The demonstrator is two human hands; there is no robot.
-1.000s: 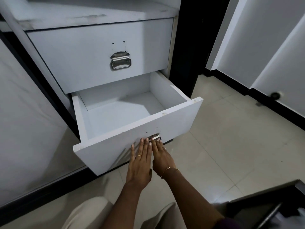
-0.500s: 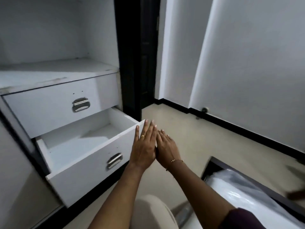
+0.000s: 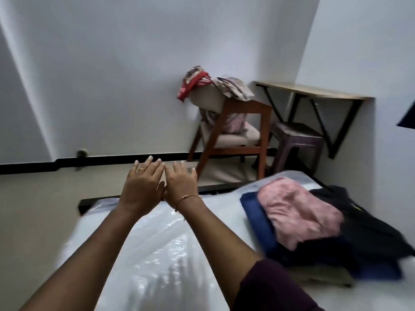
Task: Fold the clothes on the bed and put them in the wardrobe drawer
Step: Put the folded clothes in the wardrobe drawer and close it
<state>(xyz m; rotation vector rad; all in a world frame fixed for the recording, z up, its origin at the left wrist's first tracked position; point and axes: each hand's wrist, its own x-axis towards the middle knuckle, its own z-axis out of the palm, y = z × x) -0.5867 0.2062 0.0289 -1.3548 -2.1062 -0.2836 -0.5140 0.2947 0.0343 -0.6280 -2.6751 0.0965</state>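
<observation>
Pile of clothes (image 3: 314, 223) on the bed (image 3: 157, 254), at 4 o'clock in the view: a pink garment (image 3: 301, 212) atop a blue one (image 3: 256, 218), a black one (image 3: 363, 223) touching its right side. Left hand (image 3: 143, 187) and right hand (image 3: 182, 185), side by side above the bed's far edge, fingers straight and spread, holding nothing. At 1 o'clock, a wooden chair (image 3: 233, 122) draped with cloth, a stool (image 3: 294, 135) and a wall bench (image 3: 314, 92).
</observation>
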